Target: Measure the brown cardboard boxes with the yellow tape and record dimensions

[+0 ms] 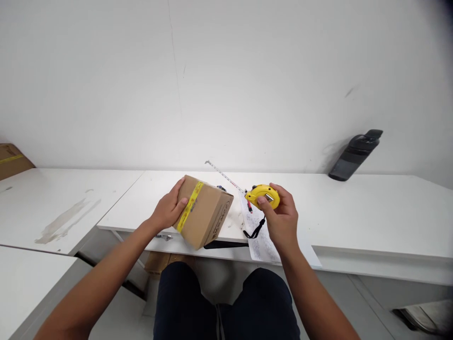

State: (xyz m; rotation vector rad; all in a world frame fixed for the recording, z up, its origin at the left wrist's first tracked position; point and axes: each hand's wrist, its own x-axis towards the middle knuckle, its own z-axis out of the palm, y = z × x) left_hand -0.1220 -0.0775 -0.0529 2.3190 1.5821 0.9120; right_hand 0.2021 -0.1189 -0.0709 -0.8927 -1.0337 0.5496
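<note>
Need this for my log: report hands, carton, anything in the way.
Left hand gripping cardboard carton, tilted. Right hand holding yellow tape measure, blade partly out. Written sheet below; black water bottle off right, no evident obstruction.

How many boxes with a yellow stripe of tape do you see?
2: the box in the left hand, and a second box at the picture's left edge, partly cut off. Brown cardboard under the table is mostly hidden, so there may be others.
</note>
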